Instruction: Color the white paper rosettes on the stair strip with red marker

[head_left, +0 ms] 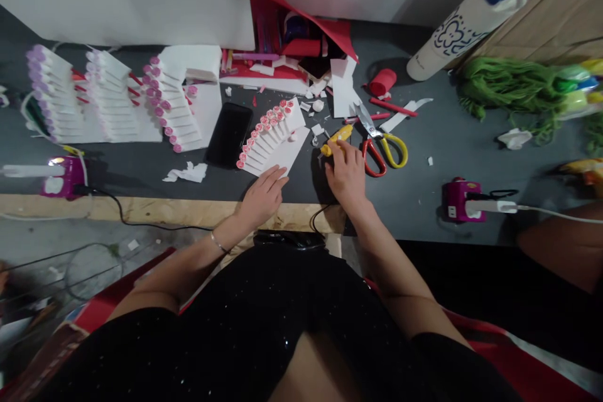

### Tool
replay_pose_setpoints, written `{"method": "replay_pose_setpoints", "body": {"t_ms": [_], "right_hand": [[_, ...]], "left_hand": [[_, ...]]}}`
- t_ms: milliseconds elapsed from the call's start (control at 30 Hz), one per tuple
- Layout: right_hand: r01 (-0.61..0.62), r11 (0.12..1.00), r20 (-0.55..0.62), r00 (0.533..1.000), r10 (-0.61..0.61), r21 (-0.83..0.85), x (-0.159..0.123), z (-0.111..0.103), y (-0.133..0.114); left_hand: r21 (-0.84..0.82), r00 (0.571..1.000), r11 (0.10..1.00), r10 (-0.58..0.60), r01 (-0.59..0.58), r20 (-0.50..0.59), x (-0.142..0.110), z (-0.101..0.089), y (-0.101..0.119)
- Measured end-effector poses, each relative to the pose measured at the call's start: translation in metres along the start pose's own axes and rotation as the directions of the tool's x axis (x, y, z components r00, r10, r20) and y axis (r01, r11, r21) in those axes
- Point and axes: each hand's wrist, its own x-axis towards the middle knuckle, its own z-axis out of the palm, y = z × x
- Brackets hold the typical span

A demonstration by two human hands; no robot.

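My left hand (264, 196) lies with its fingers stretched out at the near edge of a white card (288, 154). On that card, small pink paper roses (257, 132) with white stems fan out in a row. My right hand (347, 173) has its fingers curled round the near end of a yellow glue gun (340, 135), partly covering it. Just right of this hand lie scissors (374, 132) with one red and one yellow handle. A black phone (229, 135) rests left of the rose card.
More cards with purple and pink roses (157, 97) stand to the left. Paper scraps, red sticks (393, 106) and a red roll (382, 82) lie farther back. A white bottle (452, 41), green yarn (513, 85) and a purple power adapter (464, 201) are on the right, beside another person's arm.
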Motion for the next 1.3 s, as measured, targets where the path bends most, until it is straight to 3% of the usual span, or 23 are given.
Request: {"method": "replay_pose_setpoints", "body": {"t_ms": [67,100,167,233,300,367,433,533,633,767,867,933,967,1033,1100,1133,1200,1300], "right_hand": [[-0.017,0.999,-0.04,0.999,0.018,0.035,0.003,-0.006,0.009],[-0.039,0.998,-0.066,0.997,0.042,0.046,0.005,-0.011,0.014],[-0.089,0.993,-0.086,0.992,0.095,0.075,0.007,-0.018,0.021],[-0.063,0.99,-0.024,0.997,0.067,0.128,0.008,-0.022,0.019],[0.066,0.979,0.092,0.992,-0.086,0.195,0.007,-0.02,0.006],[0.223,0.948,0.198,0.942,-0.269,0.229,0.002,-0.014,-0.015],[0.319,0.929,0.279,0.889,-0.362,0.189,-0.003,-0.006,-0.038],[0.351,0.931,0.355,0.861,-0.364,0.102,-0.007,0.002,-0.061],[0.293,0.955,0.374,0.881,-0.289,0.047,-0.005,0.006,-0.068],[0.252,0.966,0.37,0.893,-0.254,0.055,-0.001,0.003,-0.066],[0.205,0.973,0.334,0.915,-0.228,0.102,0.009,-0.007,-0.059],[0.144,0.985,0.261,0.951,-0.165,0.097,0.022,-0.017,-0.051],[0.109,0.991,0.219,0.968,-0.124,0.079,0.031,-0.023,-0.046],[0.043,0.998,0.148,0.988,-0.049,0.039,0.053,-0.034,-0.039],[0.013,0.998,0.094,0.995,-0.019,0.059,0.081,-0.04,-0.037],[0.013,0.996,0.075,0.997,-0.02,0.092,0.097,-0.041,-0.038],[0.025,0.987,0.08,0.996,-0.038,0.156,0.132,-0.038,-0.045],[0.045,0.993,0.14,0.988,-0.06,0.113,0.189,-0.021,-0.063]], "left_hand": [[-0.191,0.98,0.966,-0.187,0.173,-0.06,-0.014,-0.003,0.01],[-0.328,0.945,0.899,-0.324,0.29,-0.052,-0.022,-0.005,0.015],[-0.614,0.816,0.617,-0.573,0.492,0.078,-0.034,-0.008,0.023],[-0.775,0.695,0.293,-0.676,0.56,0.246,-0.041,-0.01,0.028],[-0.834,0.65,0.118,-0.688,0.539,0.323,-0.041,-0.011,0.03],[-0.857,0.65,0.065,-0.681,0.512,0.337,-0.036,-0.011,0.032],[-0.866,0.645,0.016,-0.675,0.499,0.359,-0.028,-0.011,0.034],[-0.878,0.578,-0.148,-0.702,0.455,0.417,-0.017,-0.013,0.039],[-0.872,0.491,-0.325,-0.729,0.365,0.477,-0.01,-0.017,0.044],[-0.842,0.438,-0.409,-0.723,0.352,0.535,-0.003,-0.025,0.044],[-0.814,0.459,-0.37,-0.687,0.447,0.564,-0.001,-0.028,0.042],[-0.8,0.512,-0.234,-0.663,0.552,0.547,-0.001,-0.026,0.039],[-0.793,0.555,-0.103,-0.66,0.601,0.506,-0.002,-0.024,0.037],[-0.727,0.698,0.297,-0.633,0.619,0.335,-0.004,-0.017,0.03],[-0.511,0.881,0.729,-0.452,0.456,0.141,-0.002,-0.01,0.022],[-0.368,0.948,0.874,-0.306,0.318,0.092,0.001,-0.007,0.017],[-0.136,0.998,0.99,-0.021,0.029,0.061,0.01,0.0,0.01],[0.007,0.969,0.971,0.239,-0.239,-0.057,0.025,0.009,0.002]]}}
